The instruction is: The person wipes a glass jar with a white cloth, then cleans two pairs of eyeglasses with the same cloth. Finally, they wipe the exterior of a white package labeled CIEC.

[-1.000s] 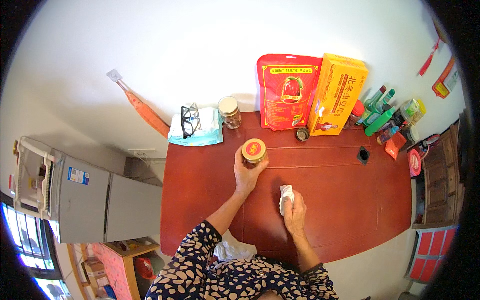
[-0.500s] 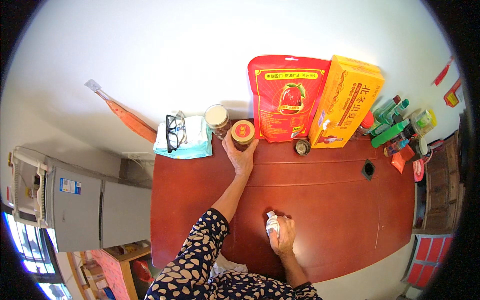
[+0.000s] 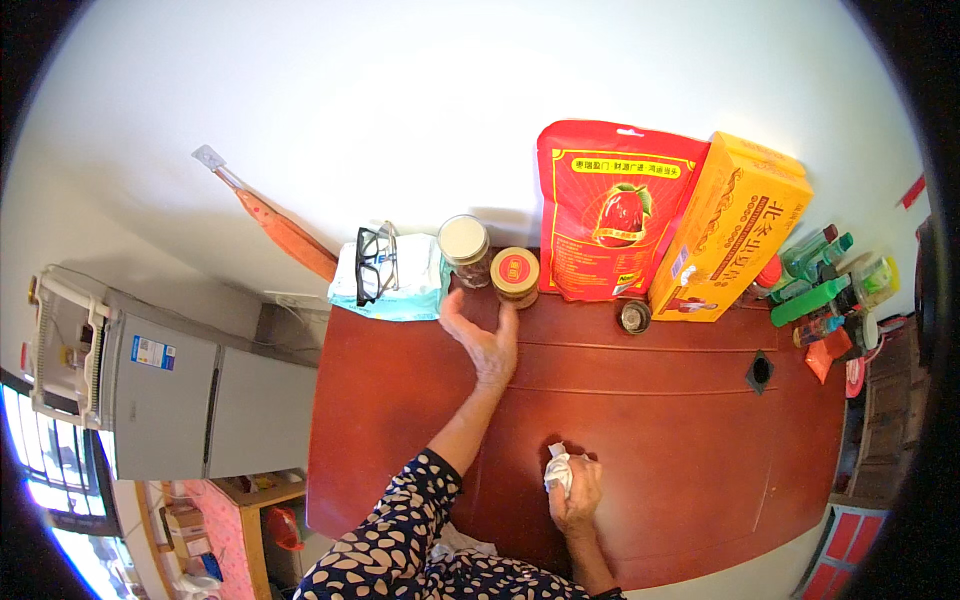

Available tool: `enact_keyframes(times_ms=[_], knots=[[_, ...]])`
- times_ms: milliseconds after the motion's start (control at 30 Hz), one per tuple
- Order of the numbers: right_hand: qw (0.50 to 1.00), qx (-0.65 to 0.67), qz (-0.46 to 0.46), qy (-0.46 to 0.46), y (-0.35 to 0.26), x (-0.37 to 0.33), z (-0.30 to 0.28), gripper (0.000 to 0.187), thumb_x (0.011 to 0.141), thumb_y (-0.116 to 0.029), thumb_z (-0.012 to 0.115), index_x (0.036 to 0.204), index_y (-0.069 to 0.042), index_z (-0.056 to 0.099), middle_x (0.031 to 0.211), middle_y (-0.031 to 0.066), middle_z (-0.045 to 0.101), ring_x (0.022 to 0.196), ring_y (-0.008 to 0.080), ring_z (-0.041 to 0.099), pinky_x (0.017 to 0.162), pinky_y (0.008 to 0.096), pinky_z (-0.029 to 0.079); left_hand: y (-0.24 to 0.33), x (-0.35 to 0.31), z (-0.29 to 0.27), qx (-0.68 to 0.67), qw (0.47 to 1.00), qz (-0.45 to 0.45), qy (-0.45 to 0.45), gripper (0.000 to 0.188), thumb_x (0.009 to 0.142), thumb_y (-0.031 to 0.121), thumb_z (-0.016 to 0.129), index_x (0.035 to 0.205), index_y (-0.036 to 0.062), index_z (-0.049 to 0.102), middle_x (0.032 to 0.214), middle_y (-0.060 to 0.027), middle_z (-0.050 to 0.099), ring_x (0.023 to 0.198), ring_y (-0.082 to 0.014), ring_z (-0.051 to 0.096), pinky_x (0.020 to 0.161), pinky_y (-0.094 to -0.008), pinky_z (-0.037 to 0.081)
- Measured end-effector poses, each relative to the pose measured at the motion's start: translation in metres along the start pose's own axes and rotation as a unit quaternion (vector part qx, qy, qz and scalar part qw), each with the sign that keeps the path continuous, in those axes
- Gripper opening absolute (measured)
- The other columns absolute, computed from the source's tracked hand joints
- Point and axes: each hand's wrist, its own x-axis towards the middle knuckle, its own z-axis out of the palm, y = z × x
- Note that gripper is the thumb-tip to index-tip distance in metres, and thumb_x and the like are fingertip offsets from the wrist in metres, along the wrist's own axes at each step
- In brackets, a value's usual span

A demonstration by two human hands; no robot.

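Observation:
My left hand [image 3: 482,345] is open, thumb and fingers spread, just short of two jars at the back of the red-brown table [image 3: 640,440]. Nearest to it stands a jar with a gold lid and red label [image 3: 516,275]. Left of that is a clear jar with a pale lid [image 3: 466,250] and dark contents. In my right hand [image 3: 578,495], a crumpled white tissue [image 3: 558,468] is gripped low over the table's front half.
Black-framed glasses [image 3: 375,262] lie on a pale blue packet [image 3: 415,280]. Along the back stand a red pouch [image 3: 615,215], a yellow box [image 3: 730,230] and a small round tin [image 3: 634,316]. Several bottles [image 3: 815,300] crowd the right corner. A grey fridge [image 3: 165,400] is at left.
My left hand has let go of the gold-lidded jar and drawn back a little, its fingers spreading. The right hand keeps the tissue. The whole view has shifted slightly.

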Motion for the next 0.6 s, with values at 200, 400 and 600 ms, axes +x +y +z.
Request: enact_keyframes(times_ms=[200, 400, 600], knots=[[1.000, 0.009, 0.002, -0.002, 0.001, -0.001, 0.000, 0.034, 0.084, -0.023, 0.057, 0.104, 0.006, 0.056, 0.093, 0.0211, 0.060, 0.082, 0.0358, 0.054, 0.073, 0.0454, 0.045, -0.011, 0.070, -0.009, -0.022, 0.997, -0.016, -0.075, 0.075, 0.071, 0.001, 0.074, 0.133, -0.0076, 0.033, 0.132, -0.0243, 0.039, 0.125, -0.0349, 0.039, 0.105, -0.0431, 0.031], [1.000, 0.016, 0.000, -0.011, -0.004, 0.002, -0.004, 0.035, 0.083, -0.021, 0.059, 0.107, 0.005, 0.055, 0.096, 0.0221, 0.059, 0.085, 0.0381, 0.054, 0.077, 0.0464, 0.045, -0.011, 0.095, -0.014, -0.127, 0.964, -0.120, -0.202, 0.076, 0.067, 0.008, 0.080, 0.131, -0.0045, 0.041, 0.125, -0.0174, 0.050, 0.119, -0.0272, 0.047, 0.100, -0.0373, 0.039], [1.000, 0.014, 0.010, -0.008, -0.004, -0.001, -0.002, 0.035, 0.083, -0.021, 0.058, 0.108, 0.004, 0.055, 0.095, 0.0207, 0.059, 0.084, 0.0371, 0.053, 0.076, 0.0462, 0.044, 0.000, 0.088, -0.039, -0.128, 0.986, -0.054, -0.091, 0.073, 0.066, 0.013, 0.083, 0.127, 0.0003, 0.045, 0.114, -0.0107, 0.054, 0.106, -0.0207, 0.053, 0.095, -0.0337, 0.041]])
